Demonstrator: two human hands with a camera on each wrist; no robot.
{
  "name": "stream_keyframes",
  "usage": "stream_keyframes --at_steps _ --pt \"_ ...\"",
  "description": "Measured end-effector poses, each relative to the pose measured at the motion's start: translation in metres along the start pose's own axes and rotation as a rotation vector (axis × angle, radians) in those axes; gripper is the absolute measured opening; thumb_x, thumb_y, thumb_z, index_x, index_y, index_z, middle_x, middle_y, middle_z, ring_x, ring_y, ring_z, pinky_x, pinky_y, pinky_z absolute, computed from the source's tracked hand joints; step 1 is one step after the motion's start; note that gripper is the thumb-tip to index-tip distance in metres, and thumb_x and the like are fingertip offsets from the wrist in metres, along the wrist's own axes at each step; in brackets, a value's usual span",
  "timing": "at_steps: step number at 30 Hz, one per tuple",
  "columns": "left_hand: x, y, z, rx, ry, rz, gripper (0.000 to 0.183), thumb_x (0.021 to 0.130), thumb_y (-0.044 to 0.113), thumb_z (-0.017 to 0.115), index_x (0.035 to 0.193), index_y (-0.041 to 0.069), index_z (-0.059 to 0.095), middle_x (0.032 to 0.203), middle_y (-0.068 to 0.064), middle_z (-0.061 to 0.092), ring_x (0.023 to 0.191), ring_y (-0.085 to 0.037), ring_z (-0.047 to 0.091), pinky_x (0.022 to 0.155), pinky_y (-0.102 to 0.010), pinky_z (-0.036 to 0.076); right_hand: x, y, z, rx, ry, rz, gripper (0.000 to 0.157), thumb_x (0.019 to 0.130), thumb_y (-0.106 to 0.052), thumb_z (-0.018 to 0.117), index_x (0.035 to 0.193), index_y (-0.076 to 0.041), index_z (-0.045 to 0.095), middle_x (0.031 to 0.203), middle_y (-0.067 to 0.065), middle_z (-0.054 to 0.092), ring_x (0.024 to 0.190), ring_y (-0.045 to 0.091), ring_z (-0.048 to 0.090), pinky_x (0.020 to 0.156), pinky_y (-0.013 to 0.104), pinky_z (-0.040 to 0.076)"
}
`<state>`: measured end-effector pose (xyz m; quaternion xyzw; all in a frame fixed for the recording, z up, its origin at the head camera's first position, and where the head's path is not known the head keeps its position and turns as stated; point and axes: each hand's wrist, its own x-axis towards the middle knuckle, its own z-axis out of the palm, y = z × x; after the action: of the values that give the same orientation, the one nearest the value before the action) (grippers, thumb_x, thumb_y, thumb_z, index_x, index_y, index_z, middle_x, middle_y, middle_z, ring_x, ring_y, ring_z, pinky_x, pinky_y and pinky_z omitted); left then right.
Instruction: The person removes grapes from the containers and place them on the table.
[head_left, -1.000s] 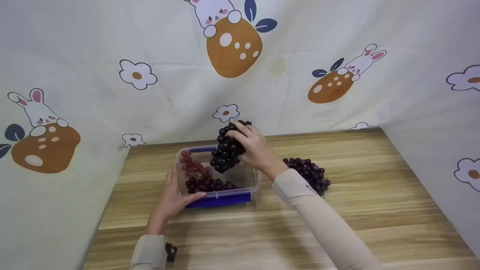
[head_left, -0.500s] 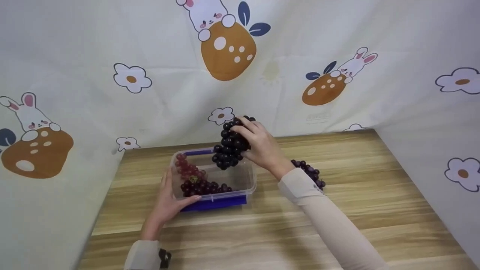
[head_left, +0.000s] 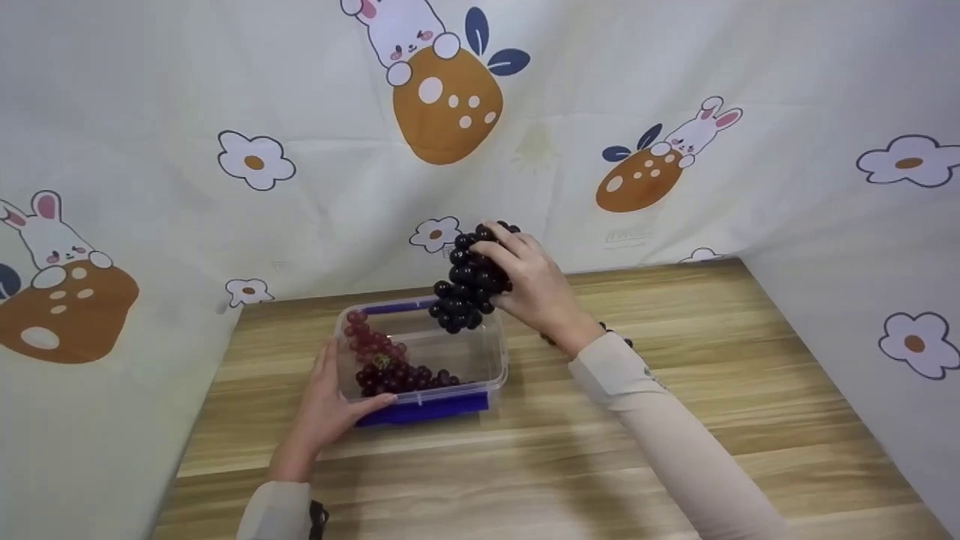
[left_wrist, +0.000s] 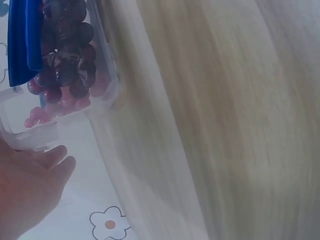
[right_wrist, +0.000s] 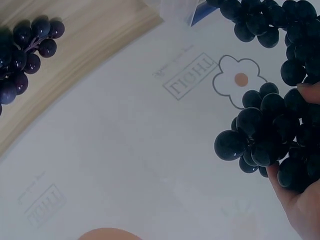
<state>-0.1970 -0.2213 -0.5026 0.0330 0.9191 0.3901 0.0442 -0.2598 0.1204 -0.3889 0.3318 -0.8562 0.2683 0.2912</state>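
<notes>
My right hand [head_left: 540, 289] grips a bunch of black grapes [head_left: 463, 281] and holds it up above the back right part of a clear plastic food container [head_left: 504, 360]. In the right wrist view, the black grapes [right_wrist: 275, 125] hang around my fingertips. At the container's front left corner is my left hand [head_left: 324, 412], thumb over the front rim and fingers along the left wall. Inside lie a bunch of red grapes [head_left: 371, 337] at the left and dark red grapes [head_left: 405, 377] along the front. The left wrist view shows dark grapes [left_wrist: 65, 65] through the clear wall.
Another bunch of purple grapes [right_wrist: 22, 60] lies on the wooden table [head_left: 675, 450] right of the container, mostly hidden by my right wrist in the head view. A blue clip flap [head_left: 435, 409] hangs at the container's front. A printed cloth [head_left: 337, 195] surrounds the table's back and sides.
My right hand has lifted the black grapes a little up and to the right relative to the container. The left hand keeps its place on the container. The head view has shifted slightly.
</notes>
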Motion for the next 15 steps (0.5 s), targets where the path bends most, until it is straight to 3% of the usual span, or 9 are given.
stream_keyframes --at_steps 7,15 --pt "0.004 0.002 0.0 0.0 -0.004 0.021 0.141 0.078 0.055 0.091 0.167 -0.003 -0.001 0.174 -0.031 0.002 0.158 -0.052 0.013 0.127 -0.066 0.016 -0.002 0.004 -0.01 0.002 0.01 0.036 0.064 0.071 0.003 0.092 0.129 -0.008 0.067 0.152 0.023 0.056 0.124 0.044 0.06 0.108 0.056 0.054" --pt "0.0 0.001 -0.003 -0.024 -0.038 0.008 0.139 0.084 0.049 0.088 0.165 -0.003 -0.012 0.173 -0.032 -0.008 0.16 -0.051 0.0 0.129 -0.065 0.01 -0.004 0.01 -0.024 -0.001 0.017 0.073 0.067 0.07 0.004 0.092 0.131 -0.008 0.067 0.154 0.023 0.055 0.126 0.045 0.06 0.11 0.057 0.052"
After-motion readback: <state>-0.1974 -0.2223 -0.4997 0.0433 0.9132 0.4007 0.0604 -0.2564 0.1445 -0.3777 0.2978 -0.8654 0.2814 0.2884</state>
